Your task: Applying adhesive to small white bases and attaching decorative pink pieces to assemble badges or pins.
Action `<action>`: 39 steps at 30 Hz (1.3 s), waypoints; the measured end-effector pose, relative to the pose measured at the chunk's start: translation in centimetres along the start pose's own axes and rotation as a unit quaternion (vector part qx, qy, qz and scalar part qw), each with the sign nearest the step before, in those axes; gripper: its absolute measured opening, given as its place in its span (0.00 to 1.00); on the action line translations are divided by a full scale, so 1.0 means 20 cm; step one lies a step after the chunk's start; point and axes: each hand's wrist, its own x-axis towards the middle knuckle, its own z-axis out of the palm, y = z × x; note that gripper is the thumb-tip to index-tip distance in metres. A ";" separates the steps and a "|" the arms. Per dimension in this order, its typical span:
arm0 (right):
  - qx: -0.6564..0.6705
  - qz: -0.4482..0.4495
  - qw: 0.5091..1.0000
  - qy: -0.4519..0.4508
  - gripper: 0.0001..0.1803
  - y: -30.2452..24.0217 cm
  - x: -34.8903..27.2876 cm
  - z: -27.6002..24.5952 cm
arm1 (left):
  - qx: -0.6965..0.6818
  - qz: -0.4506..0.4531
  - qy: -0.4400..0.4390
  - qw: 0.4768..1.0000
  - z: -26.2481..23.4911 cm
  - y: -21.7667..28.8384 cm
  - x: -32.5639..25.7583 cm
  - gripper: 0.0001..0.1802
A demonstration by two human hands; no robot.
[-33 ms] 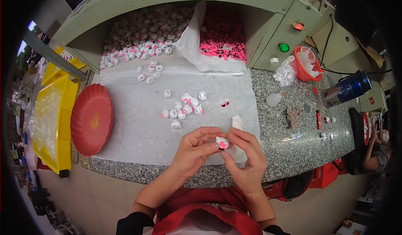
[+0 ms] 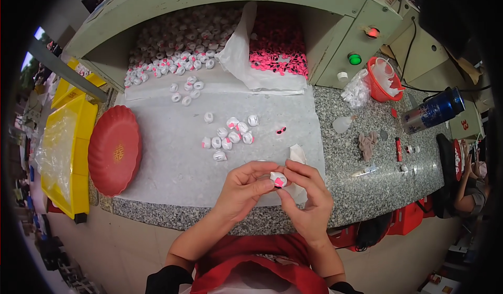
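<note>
Near the front edge of the worktop, my left hand (image 2: 245, 188) and my right hand (image 2: 310, 200) pinch one small white rounded piece (image 2: 278, 179) with pink and black parts on it. The fingertips of both hands meet around it, so its underside is hidden. A crumpled white cloth or paper (image 2: 297, 155) lies just beyond my right fingers. Past my hands, a loose group of similar white pieces (image 2: 232, 135) rests on the white sheet (image 2: 173, 137). One small pink and black part (image 2: 281, 130) lies alone right of that group.
A heap of white pieces (image 2: 178, 42) and a pile of pink and black parts (image 2: 280, 58) fill the cabinet at the back. To the left stand a red fluted dish (image 2: 118, 131) and yellow tray (image 2: 78, 152). On the right are a red basket (image 2: 378, 91), bottle (image 2: 435, 111) and rag (image 2: 368, 145).
</note>
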 end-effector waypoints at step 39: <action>0.115 0.044 0.992 0.035 0.14 0.02 -0.03 0.01 | 0.191 0.160 0.027 0.968 0.06 -0.10 -0.02 0.19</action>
